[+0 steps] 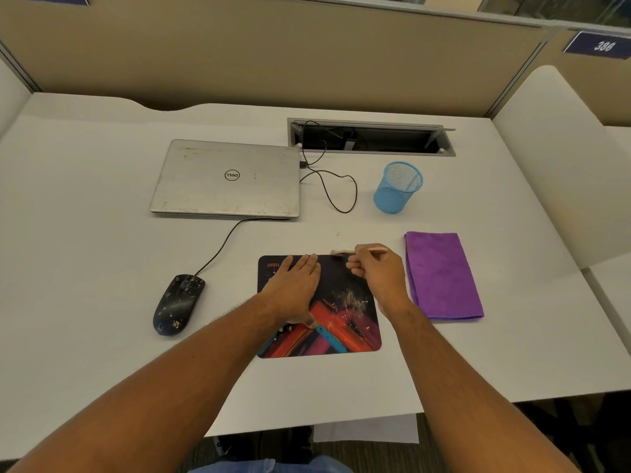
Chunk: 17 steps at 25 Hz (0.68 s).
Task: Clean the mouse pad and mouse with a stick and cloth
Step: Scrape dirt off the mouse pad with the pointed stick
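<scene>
1. Step in hand, as I read it: brushing crumbs off the mouse pad [345,322] w/ the stick [358,250]; the mouse and the cloth part aren't started yet.
2. Left hand [295,288] lies flat on the pad's far-left part, fingers straight, holding nothing, just pinning the pad down.
3. Right hand [375,271] is at the pad's far-right corner, fingers curled round the stick, whose blurred tip points left over the far edge.
4. Next move prob. needs short strokes toward the pad's centre, where yellowish specks sit, w/ the left hand keeping it from sliding.
5. Pad: dark, red-orange-blue streaks, near front of bench [102,233].
6. Mouse [179,303] left of the pad, black, speckled w/ bits, wired.
7. Cloth [442,274] folded, purple, just right of the pad.
</scene>
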Available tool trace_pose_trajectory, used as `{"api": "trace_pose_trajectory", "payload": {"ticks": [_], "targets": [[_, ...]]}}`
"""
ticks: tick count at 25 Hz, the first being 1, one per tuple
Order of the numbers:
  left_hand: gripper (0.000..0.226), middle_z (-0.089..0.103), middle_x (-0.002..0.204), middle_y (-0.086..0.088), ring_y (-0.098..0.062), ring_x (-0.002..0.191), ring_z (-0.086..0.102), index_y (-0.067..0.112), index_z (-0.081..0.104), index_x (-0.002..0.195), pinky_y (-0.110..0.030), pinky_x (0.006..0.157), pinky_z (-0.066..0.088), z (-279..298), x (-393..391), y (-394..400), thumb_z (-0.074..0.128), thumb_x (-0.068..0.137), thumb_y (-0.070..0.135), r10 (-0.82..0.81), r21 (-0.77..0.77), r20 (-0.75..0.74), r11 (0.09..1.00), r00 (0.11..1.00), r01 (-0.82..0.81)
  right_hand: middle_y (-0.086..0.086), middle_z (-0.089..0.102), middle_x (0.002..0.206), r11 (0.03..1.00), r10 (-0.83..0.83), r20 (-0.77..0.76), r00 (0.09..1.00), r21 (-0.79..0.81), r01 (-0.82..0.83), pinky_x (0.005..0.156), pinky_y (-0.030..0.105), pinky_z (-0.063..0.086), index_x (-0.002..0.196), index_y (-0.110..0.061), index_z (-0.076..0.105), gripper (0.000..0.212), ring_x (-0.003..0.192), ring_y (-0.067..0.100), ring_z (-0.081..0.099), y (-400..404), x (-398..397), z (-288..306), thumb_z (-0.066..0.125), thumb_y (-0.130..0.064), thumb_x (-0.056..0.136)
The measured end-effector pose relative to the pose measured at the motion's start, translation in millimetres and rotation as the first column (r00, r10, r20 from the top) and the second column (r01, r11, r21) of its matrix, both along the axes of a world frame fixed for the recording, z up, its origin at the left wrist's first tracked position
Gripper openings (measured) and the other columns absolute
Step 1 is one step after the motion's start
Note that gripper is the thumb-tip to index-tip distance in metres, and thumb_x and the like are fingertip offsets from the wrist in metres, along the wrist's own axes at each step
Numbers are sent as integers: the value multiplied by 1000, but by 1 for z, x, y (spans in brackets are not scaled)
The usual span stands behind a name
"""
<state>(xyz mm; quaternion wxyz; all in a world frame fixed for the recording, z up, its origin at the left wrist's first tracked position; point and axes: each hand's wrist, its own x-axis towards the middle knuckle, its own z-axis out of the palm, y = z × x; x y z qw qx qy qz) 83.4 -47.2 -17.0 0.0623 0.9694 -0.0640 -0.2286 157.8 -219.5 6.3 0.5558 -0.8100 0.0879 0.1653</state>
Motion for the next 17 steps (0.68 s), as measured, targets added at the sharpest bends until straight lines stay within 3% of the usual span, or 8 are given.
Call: {"api": "trace_pose_trajectory", "payload": {"ticks": [4,6,9,14,17], "targets": [[128,-4,167,-10,-24,154,-3,11,0,159,-48,123,-2,1,0,1,77,72,64,-13,13,9,1000,1000,13,4,75,69,953,236,-76,969,-178,-246,64,27,58,91,-6,73,25,59,16,69,-3,-1,3,59,-25,100],[129,-4,167,-10,-24,154,-3,11,0,159,-48,123,-2,0,0,1,77,72,65,-12,10,6,1000,1000,12,3,74,70,968,167,-18,986,-190,-167,65,26,57,89,-8,73,26,61,15,69,-8,5,6,58,-26,101],[128,-3,167,-8,-24,154,-1,13,0,159,-48,123,-2,1,0,0,77,71,66,2,0,-9,1000,1000,-2,2,75,84,996,15,55,998,-85,-10,74,26,60,96,-17,70,18,76,15,73,-15,12,7,60,-31,101],[129,-4,167,-8,-24,154,-3,13,-1,159,-50,124,-1,2,0,1,76,71,66,0,0,-20,1000,1000,0,7,72,84,945,167,-29,986,-282,-168,76,33,57,94,-13,68,24,81,21,70,-23,7,-2,57,-33,101],[127,-3,168,-8,-24,154,-2,13,-1,159,-50,124,0,3,0,1,77,73,65,3,-8,-17,1000,1000,-3,8,72,85,971,93,45,995,-225,-80,76,35,59,94,-11,70,27,82,22,70,-28,9,0,58,-33,101]]}}
